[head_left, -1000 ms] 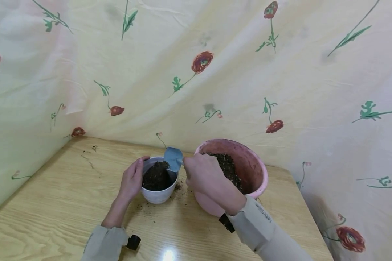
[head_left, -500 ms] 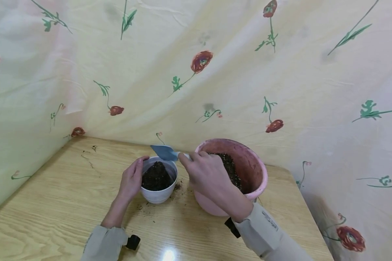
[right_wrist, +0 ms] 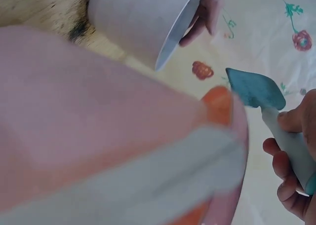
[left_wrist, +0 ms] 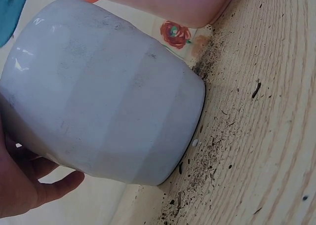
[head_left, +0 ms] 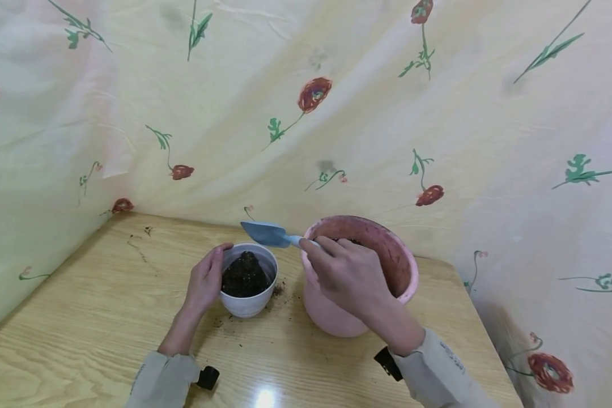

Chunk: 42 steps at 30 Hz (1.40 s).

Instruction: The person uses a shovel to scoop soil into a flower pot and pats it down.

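A white flower pot (head_left: 247, 306) stands upright on the table with a mound of dark soil (head_left: 245, 275) inside. My left hand (head_left: 206, 279) holds this pot by its left side; the left wrist view shows fingers (left_wrist: 59, 185) against the outer wall. My right hand (head_left: 349, 275) grips a small blue trowel (head_left: 267, 233) by its pale handle (right_wrist: 291, 148). The blade is in the air above the back right rim of the white pot, pointing left, and no soil shows on it. Below the right hand is a large pink pot (head_left: 331, 311); the hand hides most of its soil.
Soil crumbs (left_wrist: 192, 185) lie scattered on the wooden table (head_left: 107, 317) around the white pot. A flower-patterned cloth (head_left: 224, 113) hangs behind and along the left. In the right wrist view, a blurred pale strip (right_wrist: 148, 175) crosses the pink pot.
My right hand has lifted the trowel out of the white pot, then moved right over the pink pot, its blade turning level. The left hand has stayed on the white pot.
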### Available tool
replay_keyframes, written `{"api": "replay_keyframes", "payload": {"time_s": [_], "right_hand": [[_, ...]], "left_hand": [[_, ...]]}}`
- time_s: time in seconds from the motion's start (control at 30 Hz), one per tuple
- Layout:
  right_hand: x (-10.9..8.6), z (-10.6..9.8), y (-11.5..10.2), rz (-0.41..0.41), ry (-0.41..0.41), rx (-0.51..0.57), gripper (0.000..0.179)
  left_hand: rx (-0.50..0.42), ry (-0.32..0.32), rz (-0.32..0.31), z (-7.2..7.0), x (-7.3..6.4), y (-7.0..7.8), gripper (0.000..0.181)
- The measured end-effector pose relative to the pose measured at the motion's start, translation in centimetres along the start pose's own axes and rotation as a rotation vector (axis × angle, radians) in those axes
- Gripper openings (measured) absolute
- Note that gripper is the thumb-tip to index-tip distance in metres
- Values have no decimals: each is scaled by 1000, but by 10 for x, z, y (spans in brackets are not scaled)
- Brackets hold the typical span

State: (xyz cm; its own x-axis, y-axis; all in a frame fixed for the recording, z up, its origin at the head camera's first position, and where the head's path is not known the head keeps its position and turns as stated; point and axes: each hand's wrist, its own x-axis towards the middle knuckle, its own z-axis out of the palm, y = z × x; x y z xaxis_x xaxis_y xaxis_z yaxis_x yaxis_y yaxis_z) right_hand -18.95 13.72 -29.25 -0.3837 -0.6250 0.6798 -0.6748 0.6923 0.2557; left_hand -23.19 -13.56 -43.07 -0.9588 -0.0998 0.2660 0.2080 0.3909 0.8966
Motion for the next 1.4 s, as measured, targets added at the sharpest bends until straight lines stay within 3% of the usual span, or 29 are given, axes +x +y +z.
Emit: {"api": "replay_keyframes", "payload": {"time_s": [0.3, 0.63, 0.93, 1.13, 1.27, 1.4], "right_hand": [[-30, -15, 29, 42, 55, 35, 29], [-65, -36, 55, 187, 66, 55, 38], [-86, -36, 69, 205, 56, 37, 34], [-92, -35, 73, 239, 21, 66, 32], [-96, -37, 77, 261, -9, 62, 31], [-99, -39, 80, 283, -50, 37, 29]], "left_hand": [[3, -1, -2, 0, 0, 0, 53], [8, 26, 24, -1, 0, 2, 51], [29, 175, 177, 3, 0, 14, 34], [-39, 236, 247, 9, -2, 29, 29], [-102, 222, 309, 19, -7, 40, 26], [-162, 152, 425, 34, -15, 51, 24]]}}
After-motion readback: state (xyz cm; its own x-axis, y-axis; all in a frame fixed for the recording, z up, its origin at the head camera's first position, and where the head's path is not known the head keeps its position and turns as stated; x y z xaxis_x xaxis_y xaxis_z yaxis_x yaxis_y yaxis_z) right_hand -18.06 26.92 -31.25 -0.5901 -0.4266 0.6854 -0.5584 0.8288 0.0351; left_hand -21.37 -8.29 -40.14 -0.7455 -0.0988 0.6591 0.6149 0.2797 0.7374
